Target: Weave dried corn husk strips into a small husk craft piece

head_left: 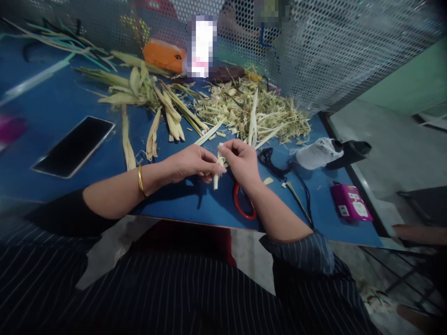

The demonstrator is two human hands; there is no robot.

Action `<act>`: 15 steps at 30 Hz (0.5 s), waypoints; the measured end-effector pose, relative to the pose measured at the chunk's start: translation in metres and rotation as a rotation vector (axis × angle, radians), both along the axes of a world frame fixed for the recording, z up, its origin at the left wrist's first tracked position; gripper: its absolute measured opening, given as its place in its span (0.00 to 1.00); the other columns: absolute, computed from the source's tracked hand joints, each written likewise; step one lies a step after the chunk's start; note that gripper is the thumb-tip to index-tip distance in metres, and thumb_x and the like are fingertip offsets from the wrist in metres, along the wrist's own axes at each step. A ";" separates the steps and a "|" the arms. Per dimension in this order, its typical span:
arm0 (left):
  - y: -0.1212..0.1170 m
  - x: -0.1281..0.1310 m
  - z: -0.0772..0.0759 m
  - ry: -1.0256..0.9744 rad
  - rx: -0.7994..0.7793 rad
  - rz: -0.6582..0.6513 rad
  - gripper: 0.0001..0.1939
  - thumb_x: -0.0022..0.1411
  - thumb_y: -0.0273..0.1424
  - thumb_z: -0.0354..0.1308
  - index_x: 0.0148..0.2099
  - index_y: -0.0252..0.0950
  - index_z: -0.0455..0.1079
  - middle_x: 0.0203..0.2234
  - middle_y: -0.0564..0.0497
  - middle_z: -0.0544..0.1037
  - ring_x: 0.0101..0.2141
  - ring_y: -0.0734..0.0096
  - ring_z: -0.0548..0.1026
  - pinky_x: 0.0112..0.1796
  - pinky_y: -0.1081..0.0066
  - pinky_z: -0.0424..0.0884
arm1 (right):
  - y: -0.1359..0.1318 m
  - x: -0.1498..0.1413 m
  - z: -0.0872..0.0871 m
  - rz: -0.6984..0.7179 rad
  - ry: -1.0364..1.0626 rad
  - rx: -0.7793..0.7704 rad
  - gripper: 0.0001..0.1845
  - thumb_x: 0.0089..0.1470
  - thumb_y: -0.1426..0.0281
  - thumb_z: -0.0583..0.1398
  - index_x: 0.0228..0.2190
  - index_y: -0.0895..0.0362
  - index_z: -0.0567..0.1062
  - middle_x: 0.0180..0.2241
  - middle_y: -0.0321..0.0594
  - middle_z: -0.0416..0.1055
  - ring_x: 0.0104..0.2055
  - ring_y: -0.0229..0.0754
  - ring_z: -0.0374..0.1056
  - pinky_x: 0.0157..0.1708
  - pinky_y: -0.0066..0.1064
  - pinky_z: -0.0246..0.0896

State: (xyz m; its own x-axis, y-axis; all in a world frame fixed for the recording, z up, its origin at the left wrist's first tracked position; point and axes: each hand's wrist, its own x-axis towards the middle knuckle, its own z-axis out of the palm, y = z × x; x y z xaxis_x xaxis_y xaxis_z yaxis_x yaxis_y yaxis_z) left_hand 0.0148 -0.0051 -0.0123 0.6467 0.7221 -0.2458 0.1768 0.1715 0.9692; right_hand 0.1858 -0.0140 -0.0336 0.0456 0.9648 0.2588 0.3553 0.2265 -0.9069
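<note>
Filling most of the space in front of the person is a big blue table [279, 204]. At its back stands a metal sheet [314, 56] full of little holes. Next in size is a messy heap of pale scraps [230, 102], and left of it lies a bunch of long dry leaves [136, 88] that look like corn husks. A flat black screen [75, 146] lies on the left side. Behind the leaves is an orange packet [164, 56], and over to the right are a white thing with a dark end [312, 154] and a purple packet [351, 202]. A red ring [246, 216] lies just under the right wrist.

The small pale piece of husk [220, 160] is up between the two hands, near the front edge. The right hand [241, 160] has its thumb and finger pinched on the top end. The left hand [195, 163] has its thumb and fingers squeezed on it lower down.

It should be very light and dry, bendy but easy to rip, and not very slippery. A soft pinch on the thick part seems best.

Smallest are the marks on the purple and orange packets, too blurry to read.
</note>
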 end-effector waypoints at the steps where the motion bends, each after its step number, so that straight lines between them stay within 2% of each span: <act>1: -0.001 0.002 0.000 0.008 0.000 0.013 0.10 0.50 0.33 0.67 0.25 0.31 0.77 0.17 0.48 0.75 0.20 0.76 0.71 0.26 0.75 0.68 | 0.000 0.000 -0.001 0.009 -0.019 0.029 0.12 0.51 0.66 0.62 0.21 0.57 0.69 0.22 0.31 0.62 0.26 0.33 0.55 0.29 0.29 0.52; 6: -0.005 0.004 -0.001 0.026 -0.031 0.044 0.08 0.50 0.32 0.66 0.25 0.31 0.77 0.18 0.47 0.76 0.20 0.76 0.71 0.25 0.75 0.67 | 0.004 0.002 -0.010 -0.002 -0.027 0.102 0.12 0.53 0.66 0.61 0.22 0.56 0.69 0.23 0.32 0.62 0.27 0.34 0.57 0.31 0.30 0.55; 9: -0.002 0.003 0.000 0.007 -0.052 0.132 0.08 0.48 0.31 0.68 0.24 0.31 0.77 0.17 0.48 0.75 0.20 0.75 0.72 0.24 0.75 0.67 | 0.005 0.007 -0.010 -0.032 -0.092 0.168 0.09 0.56 0.65 0.60 0.26 0.56 0.72 0.26 0.34 0.64 0.30 0.36 0.60 0.34 0.32 0.58; 12: 0.003 0.002 -0.002 -0.056 -0.111 0.284 0.08 0.47 0.32 0.68 0.24 0.31 0.77 0.17 0.49 0.74 0.20 0.75 0.72 0.26 0.73 0.69 | 0.000 0.012 0.002 -0.101 -0.273 0.419 0.07 0.58 0.65 0.59 0.36 0.54 0.74 0.34 0.38 0.68 0.37 0.40 0.64 0.41 0.36 0.60; 13: 0.005 0.002 -0.003 -0.083 -0.130 0.334 0.08 0.47 0.32 0.68 0.24 0.31 0.76 0.17 0.49 0.74 0.21 0.75 0.72 0.27 0.72 0.70 | -0.003 0.012 0.007 -0.083 -0.367 0.520 0.07 0.59 0.65 0.59 0.38 0.54 0.74 0.35 0.39 0.69 0.39 0.41 0.65 0.42 0.37 0.59; 15: 0.008 0.003 -0.006 -0.130 -0.152 0.415 0.08 0.46 0.32 0.68 0.23 0.31 0.76 0.18 0.49 0.74 0.21 0.75 0.71 0.27 0.73 0.70 | -0.009 0.010 0.015 0.041 -0.602 0.713 0.06 0.60 0.67 0.58 0.38 0.53 0.74 0.34 0.39 0.70 0.38 0.41 0.65 0.44 0.38 0.56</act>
State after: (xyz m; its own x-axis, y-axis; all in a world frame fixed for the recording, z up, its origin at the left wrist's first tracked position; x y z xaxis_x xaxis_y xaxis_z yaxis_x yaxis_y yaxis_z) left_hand 0.0173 0.0031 -0.0187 0.3425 0.8887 -0.3048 -0.0583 0.3439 0.9372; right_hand 0.1958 -0.0234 -0.0181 -0.3194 0.5669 0.7593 0.6996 0.6815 -0.2145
